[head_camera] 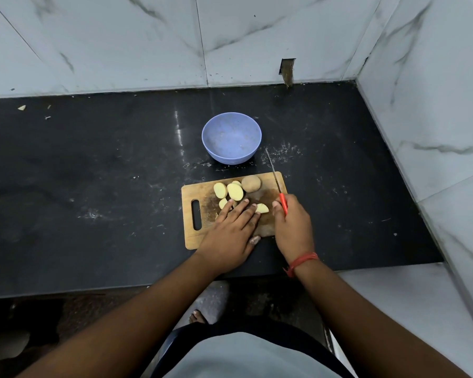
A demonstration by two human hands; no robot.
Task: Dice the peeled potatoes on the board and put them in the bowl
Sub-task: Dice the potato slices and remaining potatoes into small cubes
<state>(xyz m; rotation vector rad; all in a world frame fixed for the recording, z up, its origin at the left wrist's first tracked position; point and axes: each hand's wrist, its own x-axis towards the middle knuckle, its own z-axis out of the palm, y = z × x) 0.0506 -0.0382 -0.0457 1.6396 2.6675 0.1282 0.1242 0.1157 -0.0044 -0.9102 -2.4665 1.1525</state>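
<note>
We press our left hand (231, 230) flat, fingers straight, on potato pieces (234, 191) on the board (191, 236). Right hand (292, 227) clenches the knife (277, 186). Bowl (231, 140) sits far. We judge the pieces firm, wet, slippery: pin cut-face down.

A single wide-angle view comes from the person's head, looking forward and steeply down. It faces the black worktop (93, 173) where that meets the marble-tiled back wall (120, 42), with a side wall (434, 91) closing the corner on the right. The cutting board (200, 233) sits near the middle of the frame, within arm's reach, and the blue bowl (231, 137) lies just beyond it. Both forearms run in from the bottom edge. Straight below, the person's own torso and one slippered foot (210, 304) on the floor show. Straight lines bend towards the frame's edges.
</note>
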